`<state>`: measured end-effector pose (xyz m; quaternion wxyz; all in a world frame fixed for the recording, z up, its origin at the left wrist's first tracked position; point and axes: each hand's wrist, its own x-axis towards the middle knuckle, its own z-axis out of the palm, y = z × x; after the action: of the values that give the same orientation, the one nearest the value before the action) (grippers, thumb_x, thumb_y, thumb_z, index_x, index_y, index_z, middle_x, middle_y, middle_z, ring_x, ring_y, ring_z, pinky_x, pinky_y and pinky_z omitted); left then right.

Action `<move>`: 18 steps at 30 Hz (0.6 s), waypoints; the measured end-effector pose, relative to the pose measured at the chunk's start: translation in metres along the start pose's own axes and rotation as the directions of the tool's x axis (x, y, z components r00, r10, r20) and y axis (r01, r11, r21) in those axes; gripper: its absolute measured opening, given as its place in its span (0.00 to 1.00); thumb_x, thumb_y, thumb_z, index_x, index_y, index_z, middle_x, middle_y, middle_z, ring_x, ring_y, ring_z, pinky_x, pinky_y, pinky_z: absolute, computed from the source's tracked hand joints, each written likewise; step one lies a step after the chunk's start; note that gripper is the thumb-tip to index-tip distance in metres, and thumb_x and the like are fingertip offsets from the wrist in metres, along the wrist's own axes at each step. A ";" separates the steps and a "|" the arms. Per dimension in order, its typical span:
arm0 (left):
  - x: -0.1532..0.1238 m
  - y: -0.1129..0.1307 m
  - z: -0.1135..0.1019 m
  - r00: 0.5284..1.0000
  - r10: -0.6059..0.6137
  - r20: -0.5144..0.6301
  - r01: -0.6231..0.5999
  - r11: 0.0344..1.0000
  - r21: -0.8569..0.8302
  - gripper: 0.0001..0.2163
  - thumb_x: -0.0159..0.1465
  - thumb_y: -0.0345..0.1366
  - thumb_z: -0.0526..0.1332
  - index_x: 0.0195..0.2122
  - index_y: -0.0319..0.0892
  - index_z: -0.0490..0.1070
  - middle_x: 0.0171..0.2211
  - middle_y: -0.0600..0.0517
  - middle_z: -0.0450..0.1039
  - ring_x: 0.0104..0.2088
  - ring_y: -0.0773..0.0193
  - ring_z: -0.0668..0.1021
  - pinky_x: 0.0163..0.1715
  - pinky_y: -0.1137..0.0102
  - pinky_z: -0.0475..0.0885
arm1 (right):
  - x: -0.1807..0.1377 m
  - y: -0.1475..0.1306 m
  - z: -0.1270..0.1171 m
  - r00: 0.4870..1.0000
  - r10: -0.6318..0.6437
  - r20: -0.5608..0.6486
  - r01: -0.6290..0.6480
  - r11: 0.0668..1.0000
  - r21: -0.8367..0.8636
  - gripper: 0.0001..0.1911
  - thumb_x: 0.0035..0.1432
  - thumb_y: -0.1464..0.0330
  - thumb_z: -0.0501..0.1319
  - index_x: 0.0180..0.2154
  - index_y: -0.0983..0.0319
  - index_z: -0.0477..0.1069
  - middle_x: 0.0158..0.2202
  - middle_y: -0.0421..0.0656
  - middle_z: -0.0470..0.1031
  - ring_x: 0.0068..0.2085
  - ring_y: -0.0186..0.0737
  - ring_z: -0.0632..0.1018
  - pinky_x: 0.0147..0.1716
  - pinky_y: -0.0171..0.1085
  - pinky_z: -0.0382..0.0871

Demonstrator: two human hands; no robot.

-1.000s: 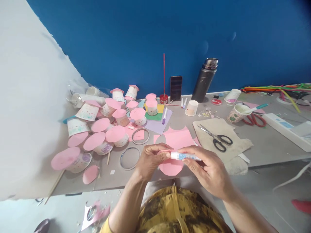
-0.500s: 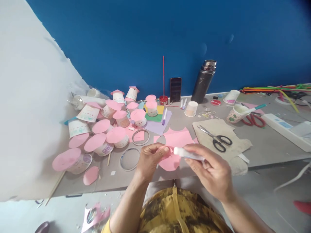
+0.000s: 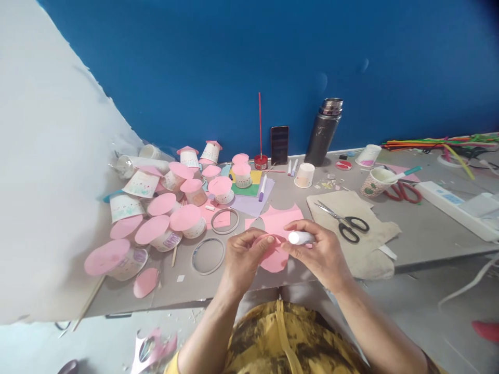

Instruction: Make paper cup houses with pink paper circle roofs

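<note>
Left of the scissors (image 3: 346,224), your left hand (image 3: 242,255) pinches pink paper (image 3: 276,261) — your right hand (image 3: 324,255), fingers (image 3: 307,225) curled, grips a white tube (image 3: 299,238).

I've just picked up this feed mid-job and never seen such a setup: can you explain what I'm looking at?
There's no machine here, only bare hands. One camera, worn on the head, looks forward and down. The left hand pinches a piece of pink paper; the right hand holds a white tube close to it. On the gray table, paper cups with pink tops crowd the left side; at the right, black-handled scissors lie on a tan cloth, with a dark bottle behind.
</note>
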<state>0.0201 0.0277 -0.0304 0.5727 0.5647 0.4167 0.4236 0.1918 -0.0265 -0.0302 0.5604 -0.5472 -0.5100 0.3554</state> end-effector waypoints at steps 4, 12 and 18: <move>-0.002 0.003 0.001 0.998 0.066 0.000 -0.066 0.997 0.048 0.08 0.59 0.42 0.71 0.29 0.43 0.84 0.30 0.50 0.80 0.32 0.63 0.76 0.35 0.70 0.68 | 0.003 -0.001 0.008 0.986 -0.161 0.032 0.164 0.979 -0.121 0.12 0.57 0.57 0.71 0.34 0.59 0.78 0.31 0.41 0.77 0.31 0.37 0.76 0.26 0.31 0.72; -0.003 0.003 0.000 0.999 -0.043 -0.004 0.042 0.999 -0.009 0.13 0.57 0.47 0.72 0.26 0.41 0.82 0.25 0.51 0.75 0.28 0.65 0.72 0.30 0.70 0.65 | 0.007 0.009 -0.010 0.999 -0.037 0.004 0.037 0.995 -0.092 0.14 0.60 0.56 0.68 0.34 0.60 0.81 0.31 0.42 0.80 0.31 0.40 0.78 0.29 0.34 0.73; -0.001 -0.001 0.001 0.997 -0.082 0.001 0.082 0.995 -0.052 0.13 0.56 0.47 0.73 0.28 0.41 0.83 0.26 0.51 0.76 0.29 0.64 0.73 0.30 0.71 0.66 | 0.005 0.008 -0.011 0.997 -0.002 0.078 0.011 0.994 -0.113 0.15 0.59 0.56 0.69 0.31 0.61 0.79 0.25 0.39 0.77 0.27 0.37 0.75 0.25 0.33 0.69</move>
<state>0.0205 0.0263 -0.0314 0.6041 0.5316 0.4287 0.4107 0.2051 -0.0231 -0.0354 0.5095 -0.5623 -0.5523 0.3451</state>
